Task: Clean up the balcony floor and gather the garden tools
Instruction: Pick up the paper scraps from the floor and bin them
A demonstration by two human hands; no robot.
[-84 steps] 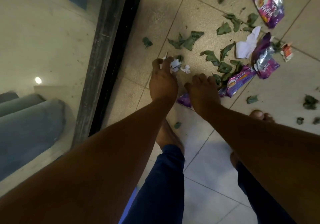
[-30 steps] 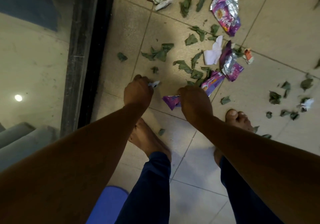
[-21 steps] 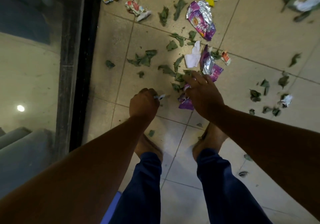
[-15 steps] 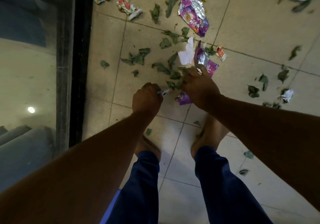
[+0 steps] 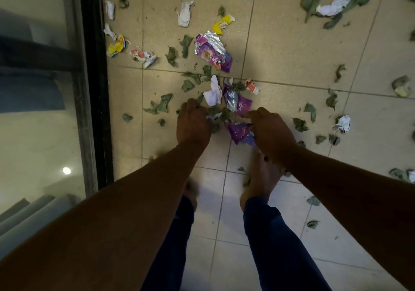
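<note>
Litter covers the tiled balcony floor (image 5: 280, 52): green leaf scraps, crumpled paper and foil wrappers. My left hand (image 5: 193, 124) is low over the floor, fingers curled around white paper scraps and leaves (image 5: 215, 114). My right hand (image 5: 270, 128) grips a crumpled purple wrapper (image 5: 239, 132). Just beyond the hands lie a white paper piece (image 5: 212, 91) and a second purple wrapper (image 5: 237, 100). A larger purple and silver wrapper (image 5: 212, 51) lies farther ahead. No garden tools are in view.
A black door frame (image 5: 94, 77) with glass runs along the left. Yellow wrappers (image 5: 115, 48) (image 5: 222, 24) and a red-white one (image 5: 143, 55) lie near it. Several leaves and paper balls (image 5: 342, 123) are scattered to the right. My bare feet (image 5: 260, 178) stand on the tiles.
I have stepped forward along the floor. Both hands moved ahead to the leaf and wrapper pile, the left still holding paper scraps, the right still holding the purple wrapper.
</note>
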